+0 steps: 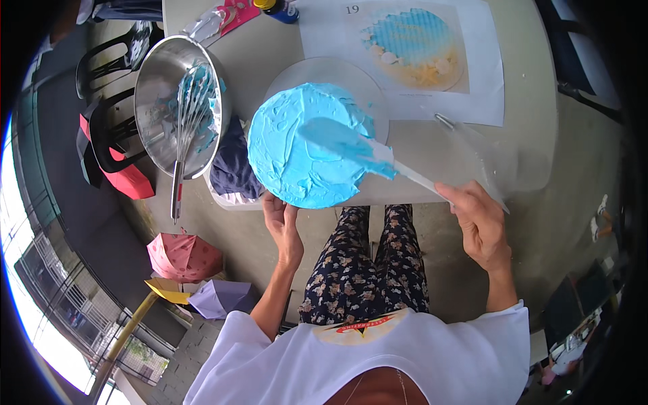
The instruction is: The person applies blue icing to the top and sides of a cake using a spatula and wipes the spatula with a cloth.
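A round cake covered in rough blue frosting (283,142) is at the table's near edge. My left hand (284,228) is at its lower left rim, fingers partly hidden under it; whether they grip a board or the turntable cannot be told. In my right hand (476,223) is the handle of a pale spatula (417,178), its blade coated with blue frosting and held over the cake's right half. Behind the cake shows a round translucent disc (324,68). At the left, a steel mixing bowl (147,131) holds a wire whisk (188,116) and smears of blue frosting.
A printed sheet with a cake picture (486,76) lies on the table (263,45) at the back right. Nearer are a clear piping bag (481,157) and metal tip (445,120). A dark cloth (234,169) lies beside the bowl. A small blue bottle (281,11) stands behind.
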`<state>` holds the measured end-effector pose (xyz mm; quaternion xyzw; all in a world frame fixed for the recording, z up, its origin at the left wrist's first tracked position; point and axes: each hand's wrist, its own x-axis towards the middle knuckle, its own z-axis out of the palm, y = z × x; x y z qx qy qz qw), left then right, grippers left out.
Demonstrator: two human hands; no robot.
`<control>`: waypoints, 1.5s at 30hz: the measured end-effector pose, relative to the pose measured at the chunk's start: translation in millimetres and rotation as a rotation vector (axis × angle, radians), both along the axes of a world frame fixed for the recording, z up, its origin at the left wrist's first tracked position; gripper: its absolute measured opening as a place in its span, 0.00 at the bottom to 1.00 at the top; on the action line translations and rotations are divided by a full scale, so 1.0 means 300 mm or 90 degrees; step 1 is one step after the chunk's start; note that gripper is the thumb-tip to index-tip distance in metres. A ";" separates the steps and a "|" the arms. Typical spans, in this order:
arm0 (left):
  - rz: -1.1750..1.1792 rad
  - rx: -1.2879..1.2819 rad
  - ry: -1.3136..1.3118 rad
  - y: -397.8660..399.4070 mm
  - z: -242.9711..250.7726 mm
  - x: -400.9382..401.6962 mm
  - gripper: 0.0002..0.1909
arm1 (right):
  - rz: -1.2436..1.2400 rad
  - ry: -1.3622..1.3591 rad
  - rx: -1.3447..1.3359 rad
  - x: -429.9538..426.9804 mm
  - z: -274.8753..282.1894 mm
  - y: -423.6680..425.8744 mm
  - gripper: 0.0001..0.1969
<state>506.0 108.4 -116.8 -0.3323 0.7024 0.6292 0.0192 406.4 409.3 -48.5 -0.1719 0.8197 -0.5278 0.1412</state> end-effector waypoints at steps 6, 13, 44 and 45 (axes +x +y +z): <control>-0.001 -0.024 -0.007 0.033 0.039 -0.028 0.20 | -0.277 -0.207 -0.038 0.080 -0.080 -0.043 0.14; -0.021 -0.059 -0.015 0.040 0.043 -0.031 0.23 | -0.254 -0.179 -0.040 0.081 -0.118 -0.056 0.14; 0.017 -0.014 0.012 0.044 0.052 -0.027 0.19 | -0.253 -0.177 0.028 0.176 -0.074 -0.026 0.13; 0.018 -0.014 0.012 0.044 0.053 -0.027 0.19 | -0.252 -0.177 0.029 0.177 -0.072 -0.026 0.13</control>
